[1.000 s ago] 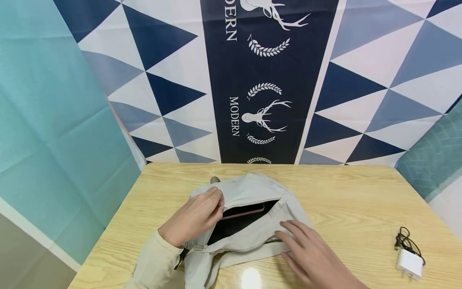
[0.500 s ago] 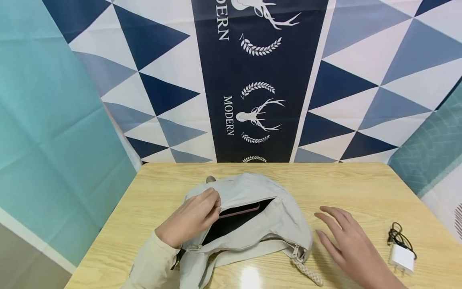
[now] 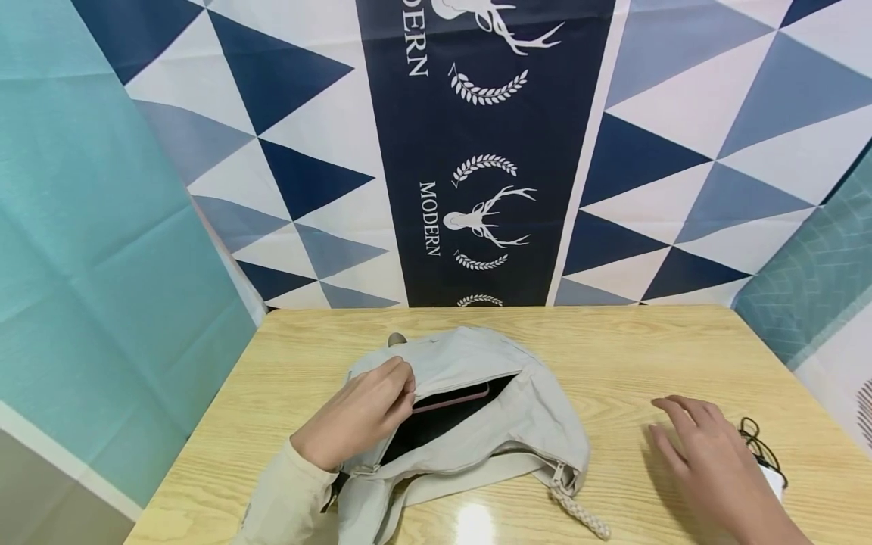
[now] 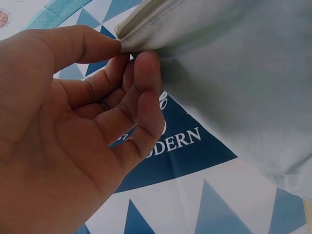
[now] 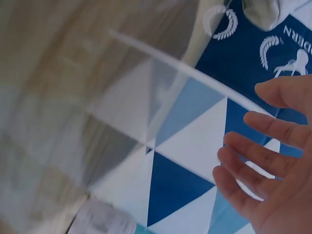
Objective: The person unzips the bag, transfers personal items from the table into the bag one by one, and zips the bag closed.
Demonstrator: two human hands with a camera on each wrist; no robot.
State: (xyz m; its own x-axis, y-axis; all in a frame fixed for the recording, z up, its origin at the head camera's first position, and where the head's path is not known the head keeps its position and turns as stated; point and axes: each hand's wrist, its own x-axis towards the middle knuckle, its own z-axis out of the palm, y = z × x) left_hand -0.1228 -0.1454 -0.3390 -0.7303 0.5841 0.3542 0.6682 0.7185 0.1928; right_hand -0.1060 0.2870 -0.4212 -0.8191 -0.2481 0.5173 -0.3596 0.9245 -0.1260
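A light grey fabric bag (image 3: 477,352) lies on the table with its zipped mouth gaping. Inside the dark opening shows a flat thing with a pink edge (image 3: 459,397), phone-like in shape. My left hand (image 3: 361,412) pinches the bag's edge beside the zipper (image 4: 146,17) between thumb and fingers, lifting the cloth. To the right, my right hand (image 3: 715,462) holds nothing, its fingers spread and slightly bent over the table. Just beyond it are a white plug charger (image 3: 773,481) and a black cable (image 3: 755,439), the charger partly hidden by the hand.
A braided cord (image 3: 579,513) hangs from a zip at the bag's right end and lies on the wooden table (image 3: 627,348). Patterned cloth (image 3: 490,151) covers the wall behind, and teal cloth (image 3: 102,250) hangs at the left.
My right hand has left the bag's front edge and moved right across the table to the charger. The left hand keeps its pinch on the bag.
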